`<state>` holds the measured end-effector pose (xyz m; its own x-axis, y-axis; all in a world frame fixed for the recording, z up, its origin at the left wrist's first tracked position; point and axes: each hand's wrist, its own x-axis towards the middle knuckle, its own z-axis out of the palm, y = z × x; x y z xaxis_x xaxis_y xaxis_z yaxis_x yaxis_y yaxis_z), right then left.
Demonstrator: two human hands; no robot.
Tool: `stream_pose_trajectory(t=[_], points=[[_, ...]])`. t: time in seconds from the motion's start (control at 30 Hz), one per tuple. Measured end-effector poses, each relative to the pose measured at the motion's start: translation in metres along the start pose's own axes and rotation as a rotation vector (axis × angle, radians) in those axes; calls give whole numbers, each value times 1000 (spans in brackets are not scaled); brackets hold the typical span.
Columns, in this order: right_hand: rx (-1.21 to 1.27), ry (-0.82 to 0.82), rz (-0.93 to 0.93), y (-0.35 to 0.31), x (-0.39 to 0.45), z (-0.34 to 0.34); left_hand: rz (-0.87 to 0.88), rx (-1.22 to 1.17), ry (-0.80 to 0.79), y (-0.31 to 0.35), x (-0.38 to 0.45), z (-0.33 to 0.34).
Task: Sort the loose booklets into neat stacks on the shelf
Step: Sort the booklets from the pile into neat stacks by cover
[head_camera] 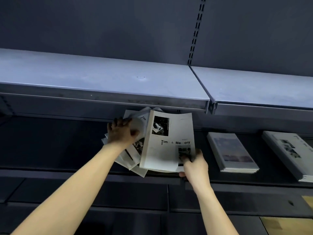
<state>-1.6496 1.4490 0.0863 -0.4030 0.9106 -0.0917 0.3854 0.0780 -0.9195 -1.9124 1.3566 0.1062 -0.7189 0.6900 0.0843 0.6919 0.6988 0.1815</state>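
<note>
A fanned pile of loose white booklets [133, 155] lies on the dark middle shelf [50, 143]. My left hand [121, 133] rests on top of the pile, fingers curled over a bent booklet. My right hand [193, 164] pinches the lower right corner of the top booklet [167, 141], a white one titled "Time & Memory", lifted a little off the pile and slightly bowed. To the right lie two neat stacks: one with a bluish cover [232, 151], and a white one [291, 151] cut off by the frame edge.
A grey upper shelf [101, 77] juts out just above the pile and hides its far end. A slotted upright [197, 29] runs up the back wall. Lower dark shelves [101, 192] lie beneath, and wooden floor [288, 224] shows at the bottom right.
</note>
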Motion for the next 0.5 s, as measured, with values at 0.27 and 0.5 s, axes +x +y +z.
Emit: stream_pose_trajectory(t=[0.27, 0.5], points=[[98, 7, 48, -5, 6, 12, -134, 58, 20, -1, -8, -7], [124, -6, 63, -5, 3, 23, -249, -161, -5, 1, -42, -13]])
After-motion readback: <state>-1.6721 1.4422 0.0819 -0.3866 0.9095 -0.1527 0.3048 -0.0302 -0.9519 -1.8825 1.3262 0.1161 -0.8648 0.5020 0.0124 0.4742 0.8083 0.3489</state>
